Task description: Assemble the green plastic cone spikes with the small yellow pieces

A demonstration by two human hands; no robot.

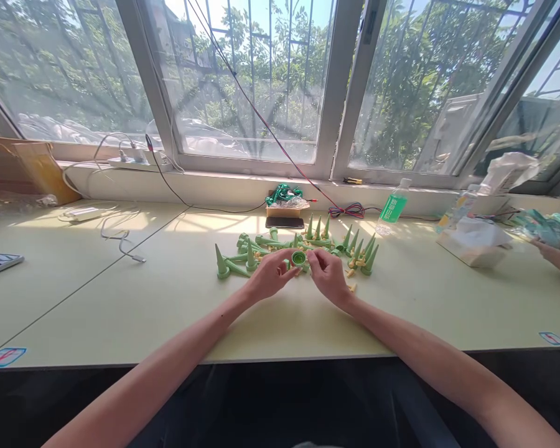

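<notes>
My left hand (pixel 273 272) is closed around a green plastic watering spike (pixel 298 258), its round hollow end turned toward me. Close beside that rim, the thumb and fingers of my right hand (pixel 327 274) are pinched together; whatever they hold is too small or hidden to make out. Behind and around both hands lie several more green spikes, some standing on their wide ends like this spike (pixel 221 262), others on their sides. Small yellow plastic pieces (pixel 351 273) are scattered among them, mostly near my right hand.
Behind the spikes are a dark phone (pixel 284 222) and a small box (pixel 282 211) topped with green items. A green-labelled bottle (pixel 394 205) and a tissue box (pixel 471 246) stand to the right. Another person's hand (pixel 557 256) touches plastic bags at far right. Cables (pixel 121 236) lie left.
</notes>
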